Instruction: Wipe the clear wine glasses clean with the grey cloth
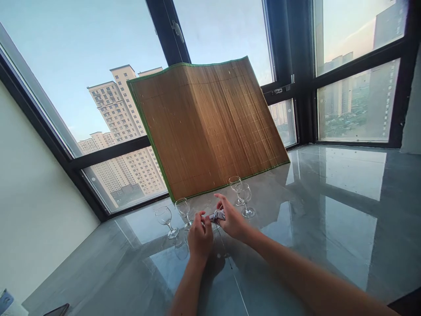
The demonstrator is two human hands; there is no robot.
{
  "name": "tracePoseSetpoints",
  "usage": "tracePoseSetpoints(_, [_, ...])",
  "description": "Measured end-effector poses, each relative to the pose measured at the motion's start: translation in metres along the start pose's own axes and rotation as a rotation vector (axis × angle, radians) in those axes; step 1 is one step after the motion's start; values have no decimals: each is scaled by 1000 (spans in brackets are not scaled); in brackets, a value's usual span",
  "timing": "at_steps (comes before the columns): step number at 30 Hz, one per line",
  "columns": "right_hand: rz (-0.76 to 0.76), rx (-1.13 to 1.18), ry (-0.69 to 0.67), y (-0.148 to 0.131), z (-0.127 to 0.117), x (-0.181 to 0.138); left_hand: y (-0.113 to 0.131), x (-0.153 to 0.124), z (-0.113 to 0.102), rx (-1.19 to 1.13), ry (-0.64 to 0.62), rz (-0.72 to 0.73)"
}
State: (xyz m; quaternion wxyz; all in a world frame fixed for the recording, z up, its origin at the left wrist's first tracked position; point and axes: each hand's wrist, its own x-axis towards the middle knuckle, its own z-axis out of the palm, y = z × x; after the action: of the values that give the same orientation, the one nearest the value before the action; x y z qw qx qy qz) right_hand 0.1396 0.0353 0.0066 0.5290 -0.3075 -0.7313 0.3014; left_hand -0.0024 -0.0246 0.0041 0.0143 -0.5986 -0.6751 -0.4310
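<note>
My right hand [232, 220] is closed around a small, crumpled whitish-grey bundle [218, 215], with its index finger raised; the bundle's kind is too small to tell. Fingers bent, my left hand [201, 233] pinches the near end of the same thing, where a narrow dark part shows between the hands. Beside my left hand stand two clear stemmed glasses: an outer wine glass [163, 216] and an inner wine glass [183, 207]. Just beyond my right hand are two more, a nearer wine glass [244, 193] and a farther wine glass [234, 183] partly behind it. All are upright.
A bamboo mat [210, 131] with green edging leans against the dark window frame [171, 30] behind the glasses. Below lies a glossy grey tiled surface [296, 245]. At the lower left are a dark flat object [58, 310] and a white-and-blue item [11, 303], both cut off.
</note>
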Motion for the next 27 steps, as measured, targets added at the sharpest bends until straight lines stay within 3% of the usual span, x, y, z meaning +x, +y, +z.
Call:
tracePoseSetpoints(3, [88, -25, 10, 5, 0, 1, 1, 0, -1, 42, 24, -32])
tracePoseSetpoints(7, [237, 113, -148, 0, -5, 3, 1, 0, -2, 44, 34, -26])
tracePoseSetpoints(12, [232, 192, -83, -19, -15, 1, 0, 2, -3, 4, 67, -9])
tracePoseSetpoints(17, [270, 244, -116, -20, -17, -1, 0, 2, -3, -15, 38, -13])
tracePoseSetpoints(27, [134, -91, 52, 4, -2, 1, 3, -1, 1, 28, 52, 21])
